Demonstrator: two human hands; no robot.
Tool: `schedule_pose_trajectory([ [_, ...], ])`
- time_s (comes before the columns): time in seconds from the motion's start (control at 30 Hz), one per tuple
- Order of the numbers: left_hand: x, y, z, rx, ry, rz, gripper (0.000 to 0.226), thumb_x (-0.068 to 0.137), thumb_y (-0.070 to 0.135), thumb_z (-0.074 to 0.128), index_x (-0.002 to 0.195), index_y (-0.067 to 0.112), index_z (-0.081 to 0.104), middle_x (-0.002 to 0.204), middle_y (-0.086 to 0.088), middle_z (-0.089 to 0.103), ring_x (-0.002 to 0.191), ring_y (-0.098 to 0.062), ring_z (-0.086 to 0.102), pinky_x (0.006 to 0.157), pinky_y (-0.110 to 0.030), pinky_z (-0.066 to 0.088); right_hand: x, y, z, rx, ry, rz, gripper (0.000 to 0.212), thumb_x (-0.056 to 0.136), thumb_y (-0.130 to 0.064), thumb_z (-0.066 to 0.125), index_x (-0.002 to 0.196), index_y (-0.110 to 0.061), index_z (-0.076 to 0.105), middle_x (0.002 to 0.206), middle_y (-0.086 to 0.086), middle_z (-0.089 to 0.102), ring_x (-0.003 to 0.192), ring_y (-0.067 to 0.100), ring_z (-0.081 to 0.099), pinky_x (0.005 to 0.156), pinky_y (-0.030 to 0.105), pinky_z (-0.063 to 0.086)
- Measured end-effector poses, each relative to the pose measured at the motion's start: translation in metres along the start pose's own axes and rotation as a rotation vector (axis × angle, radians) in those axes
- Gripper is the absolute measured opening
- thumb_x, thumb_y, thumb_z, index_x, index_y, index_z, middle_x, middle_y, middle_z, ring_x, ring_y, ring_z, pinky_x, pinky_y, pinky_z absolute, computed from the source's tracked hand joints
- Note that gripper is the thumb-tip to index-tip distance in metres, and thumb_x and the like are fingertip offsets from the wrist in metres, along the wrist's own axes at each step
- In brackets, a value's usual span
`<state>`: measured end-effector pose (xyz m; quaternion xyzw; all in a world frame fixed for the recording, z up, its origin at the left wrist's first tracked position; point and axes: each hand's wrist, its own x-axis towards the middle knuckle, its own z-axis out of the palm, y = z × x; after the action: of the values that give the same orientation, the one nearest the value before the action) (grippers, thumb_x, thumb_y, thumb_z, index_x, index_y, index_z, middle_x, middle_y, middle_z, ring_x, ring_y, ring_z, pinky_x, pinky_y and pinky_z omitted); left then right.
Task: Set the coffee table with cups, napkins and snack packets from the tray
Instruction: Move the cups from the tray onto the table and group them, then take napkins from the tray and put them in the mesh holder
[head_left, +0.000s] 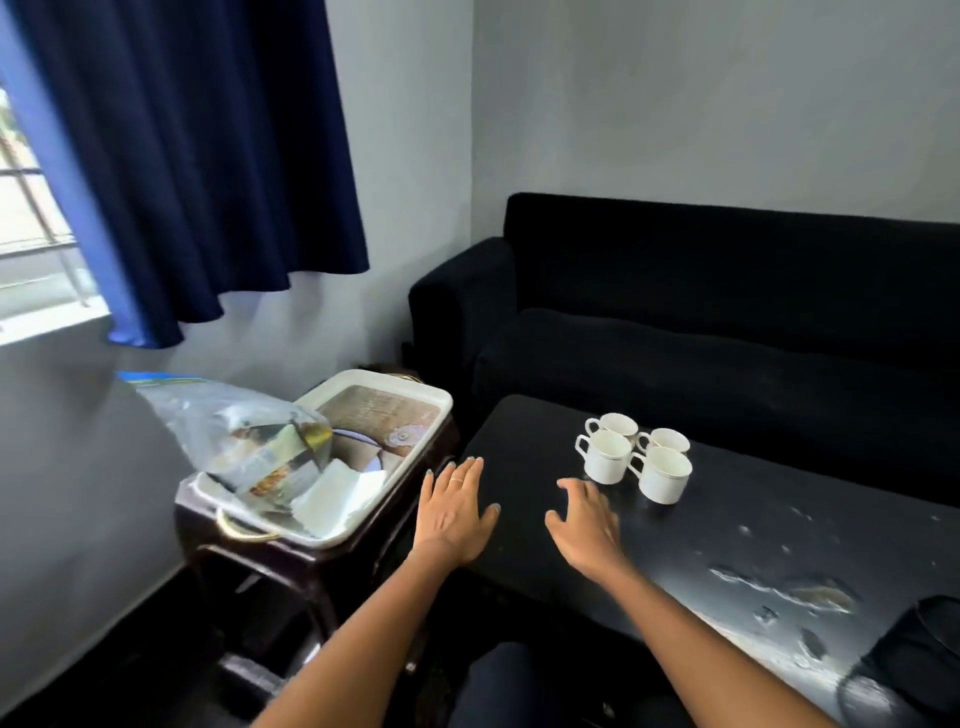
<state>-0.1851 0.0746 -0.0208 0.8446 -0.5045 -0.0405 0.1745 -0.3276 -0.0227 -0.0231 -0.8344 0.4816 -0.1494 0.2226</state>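
Observation:
Several white cups (635, 454) stand close together on the dark coffee table (524, 519). To its left a white tray (431, 395) rests on a small dark side table. In the tray lie a clear plastic bag of snack packets (249, 441), folded white napkins (335, 493) and a blue-rimmed plate (363, 447). My left hand (457, 506) hovers flat with straight fingers between tray and coffee table, holding nothing. Over the coffee table, just left of the cups, my right hand (587, 525) is spread and empty.
A black sofa (727, 312) runs behind the coffee table. The side table (291, 566) stands against the grey wall under a dark blue curtain (208, 156). A black object with a cable (914, 654) lies on the table's near right end, where the surface is worn.

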Motion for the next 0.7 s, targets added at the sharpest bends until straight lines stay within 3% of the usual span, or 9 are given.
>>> schedule_pose_trajectory([
  [0.2,-0.025,-0.050,-0.031,-0.054,0.063,-0.215,0.073,0.093,0.046,0.043,0.152,0.017,0.011,0.159,-0.003,0.017,0.147,-0.021,0.010,0.120,-0.043,0.003,-0.002,-0.079,0.018,-0.003,-0.071,-0.219,0.046,0.091,-0.028,0.048,0.135,-0.020,0.040,0.142,0.001,0.039,0.132,0.021,0.035,0.106,0.038,0.028],
  [0.33,-0.040,-0.074,-0.026,-0.057,0.012,-0.351,0.078,0.093,0.052,0.040,0.152,0.015,0.004,0.161,-0.004,0.006,0.148,-0.022,0.004,0.119,-0.045,0.000,-0.003,-0.118,0.035,-0.023,-0.118,-0.334,0.044,0.091,-0.029,0.047,0.134,-0.019,0.043,0.140,0.001,0.042,0.130,0.022,0.036,0.106,0.036,0.027],
  [0.53,-0.046,-0.100,-0.025,0.011,-0.150,-0.440,0.079,0.092,0.059,0.036,0.152,0.015,0.009,0.160,-0.004,0.013,0.148,-0.020,0.009,0.118,-0.050,-0.003,0.008,-0.152,0.062,-0.071,-0.211,-0.431,0.039,0.093,-0.029,0.044,0.130,-0.017,0.048,0.137,0.003,0.047,0.128,0.022,0.040,0.105,0.036,0.029],
  [0.7,-0.044,-0.100,-0.025,0.068,-0.155,-0.432,0.077,0.092,0.059,0.037,0.151,0.016,0.012,0.157,-0.003,0.024,0.147,-0.020,0.015,0.116,-0.055,-0.004,0.026,-0.176,0.080,-0.116,-0.255,-0.467,0.040,0.095,-0.028,0.042,0.132,-0.014,0.048,0.139,0.005,0.047,0.131,0.022,0.039,0.106,0.036,0.027],
])
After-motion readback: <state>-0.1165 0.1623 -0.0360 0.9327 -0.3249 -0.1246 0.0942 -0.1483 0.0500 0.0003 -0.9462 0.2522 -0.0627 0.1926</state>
